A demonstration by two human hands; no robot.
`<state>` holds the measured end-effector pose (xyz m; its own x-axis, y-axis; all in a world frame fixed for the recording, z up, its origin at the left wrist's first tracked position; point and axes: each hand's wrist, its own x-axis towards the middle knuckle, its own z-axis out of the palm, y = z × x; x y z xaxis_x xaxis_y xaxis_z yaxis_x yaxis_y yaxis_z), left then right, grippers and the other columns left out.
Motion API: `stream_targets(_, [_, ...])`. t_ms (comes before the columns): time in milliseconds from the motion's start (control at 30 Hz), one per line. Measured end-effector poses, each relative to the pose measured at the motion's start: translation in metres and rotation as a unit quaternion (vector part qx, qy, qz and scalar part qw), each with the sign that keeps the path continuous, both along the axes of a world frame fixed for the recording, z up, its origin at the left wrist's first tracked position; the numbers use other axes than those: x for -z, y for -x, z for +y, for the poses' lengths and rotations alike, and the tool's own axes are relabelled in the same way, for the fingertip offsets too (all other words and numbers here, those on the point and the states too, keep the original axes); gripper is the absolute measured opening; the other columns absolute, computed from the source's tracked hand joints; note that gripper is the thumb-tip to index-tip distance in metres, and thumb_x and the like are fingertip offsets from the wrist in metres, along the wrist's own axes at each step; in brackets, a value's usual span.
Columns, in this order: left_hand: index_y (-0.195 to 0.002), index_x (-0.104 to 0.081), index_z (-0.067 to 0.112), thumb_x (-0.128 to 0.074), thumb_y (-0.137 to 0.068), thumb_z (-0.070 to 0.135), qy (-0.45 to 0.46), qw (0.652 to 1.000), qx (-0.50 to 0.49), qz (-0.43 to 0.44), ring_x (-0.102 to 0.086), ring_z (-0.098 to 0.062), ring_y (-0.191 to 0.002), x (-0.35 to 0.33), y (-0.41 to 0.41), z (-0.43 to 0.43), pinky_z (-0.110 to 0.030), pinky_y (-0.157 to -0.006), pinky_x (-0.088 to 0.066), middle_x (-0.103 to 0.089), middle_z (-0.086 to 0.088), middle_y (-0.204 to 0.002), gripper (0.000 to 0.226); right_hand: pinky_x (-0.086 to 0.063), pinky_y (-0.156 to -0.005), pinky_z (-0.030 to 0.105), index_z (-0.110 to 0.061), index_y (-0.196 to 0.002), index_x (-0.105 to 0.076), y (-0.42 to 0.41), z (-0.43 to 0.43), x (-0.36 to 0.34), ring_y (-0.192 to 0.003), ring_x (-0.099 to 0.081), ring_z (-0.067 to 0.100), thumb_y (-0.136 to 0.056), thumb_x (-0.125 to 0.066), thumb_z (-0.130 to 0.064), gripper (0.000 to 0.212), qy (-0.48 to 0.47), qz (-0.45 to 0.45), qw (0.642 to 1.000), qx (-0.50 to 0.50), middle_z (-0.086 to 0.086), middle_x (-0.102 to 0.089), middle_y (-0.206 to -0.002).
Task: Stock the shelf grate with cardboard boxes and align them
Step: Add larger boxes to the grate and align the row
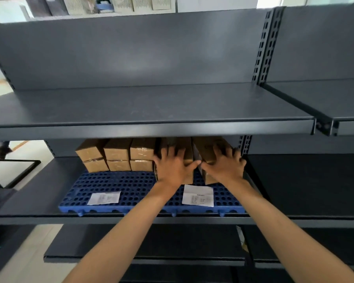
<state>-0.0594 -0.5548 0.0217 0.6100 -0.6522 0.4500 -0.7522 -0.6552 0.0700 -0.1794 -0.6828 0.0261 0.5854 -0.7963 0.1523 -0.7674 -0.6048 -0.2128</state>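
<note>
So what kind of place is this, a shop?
Probably a shop or stockroom. There are dark metal shelves with slotted posts, cardboard boxes stacked on a blue grate, and paper slips lying in front.

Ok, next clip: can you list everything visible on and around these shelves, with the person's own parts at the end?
Shelves: several tiers, dark grey, filling the view; the top one is bare.
Grate: one, blue, perforated, lying on the middle shelf.
Cardboard boxes: brown, stacked two high in a row at the back of the grate; exact count unclear behind the hands.
Paper slips: two, white, printed, lying flat near the grate's front edge.
Left hand: fingers spread, pressed on a box.
Right hand: fingers spread, pressed on the neighbouring box.
</note>
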Motion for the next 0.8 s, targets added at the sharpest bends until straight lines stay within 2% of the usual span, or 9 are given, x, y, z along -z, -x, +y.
stream_targets(167, [-0.138,-0.045,0.029,-0.019,-0.081,0.081,-0.035,0.998,0.046,0.008,-0.031,-0.034,-0.133,0.019,-0.010,0.003,-0.056,-0.101,-0.025,-0.045,-0.009,-0.142,0.082,-0.021,-0.109,0.055,-0.039,-0.149,-0.011,0.003,0.001,0.001,-0.139,-0.008,0.042,-0.070,-0.036,-0.086,0.095,-0.031,0.023,0.997,-0.067,0.007,-0.004,-0.159])
stream_targets(233, [-0.143,-0.038,0.027,-0.027,-0.084,0.076,-0.045,0.996,0.075,0.016,-0.025,-0.033,-0.137,0.022,-0.016,0.004,-0.057,-0.105,-0.023,-0.039,-0.009,-0.147,0.078,-0.021,-0.110,0.055,-0.040,-0.150,-0.010,0.005,0.000,0.002,-0.139,-0.006,0.042,-0.078,-0.044,-0.077,0.088,-0.028,0.022,0.995,-0.090,0.007,0.000,-0.160])
stream_targets(300, [-0.147,-0.029,0.027,-0.037,-0.087,0.067,-0.060,0.993,0.096,0.027,-0.019,-0.032,-0.141,0.023,-0.024,0.003,-0.059,-0.110,-0.015,-0.031,-0.010,-0.153,0.073,-0.027,-0.110,0.054,-0.040,-0.150,-0.011,0.006,-0.001,0.002,-0.138,-0.007,0.043,-0.085,-0.049,-0.063,0.078,-0.020,0.020,0.994,-0.106,0.008,-0.002,-0.160])
stream_targets(400, [-0.149,-0.023,0.025,-0.044,-0.088,0.058,-0.079,0.991,0.109,0.001,-0.014,-0.032,-0.144,0.024,-0.034,0.003,-0.062,-0.113,0.005,-0.025,-0.012,-0.155,0.073,-0.034,-0.106,0.055,-0.039,-0.149,-0.015,0.004,-0.002,0.004,-0.140,-0.004,0.042,-0.093,-0.048,-0.045,0.065,-0.007,0.004,0.993,-0.116,0.008,-0.006,-0.159])
stream_targets(467, [-0.149,-0.024,0.022,-0.045,-0.087,0.057,-0.086,0.990,0.113,-0.027,-0.014,-0.032,-0.144,0.024,-0.040,0.003,-0.062,-0.112,0.011,-0.028,-0.014,-0.153,0.073,-0.039,-0.102,0.055,-0.039,-0.150,-0.014,0.000,-0.001,0.007,-0.142,-0.001,0.041,-0.097,-0.044,-0.036,0.061,0.010,0.001,0.994,-0.112,0.008,-0.006,-0.160])
stream_targets(567, [-0.149,-0.024,0.020,-0.043,-0.089,0.057,-0.087,0.988,0.116,-0.047,-0.015,-0.032,-0.144,0.025,-0.046,0.001,-0.060,-0.112,0.012,-0.030,-0.015,-0.151,0.073,-0.042,-0.101,0.054,-0.038,-0.151,-0.009,-0.009,0.001,0.012,-0.143,0.005,0.041,-0.097,-0.046,-0.024,0.066,0.027,0.018,0.994,-0.106,0.010,-0.002,-0.160])
stream_targets(667, [-0.148,-0.025,0.020,-0.043,-0.089,0.057,-0.088,0.988,0.117,-0.053,-0.016,-0.032,-0.143,0.026,-0.049,0.000,-0.059,-0.113,0.009,-0.030,-0.014,-0.150,0.072,-0.042,-0.100,0.055,-0.036,-0.150,-0.008,-0.013,0.000,0.015,-0.143,0.006,0.043,-0.096,-0.048,-0.020,0.069,0.042,0.024,0.993,-0.104,0.012,-0.001,-0.158])
stream_targets(800, [-0.147,-0.027,0.020,-0.043,-0.087,0.057,-0.079,0.987,0.128,-0.055,-0.019,-0.031,-0.142,0.027,-0.048,0.001,-0.059,-0.114,0.006,-0.031,-0.012,-0.149,0.072,-0.033,-0.107,0.057,-0.036,-0.150,-0.008,-0.013,0.001,0.020,-0.142,0.013,0.041,-0.096,-0.049,-0.021,0.069,0.043,0.015,0.993,-0.107,0.012,0.002,-0.158])
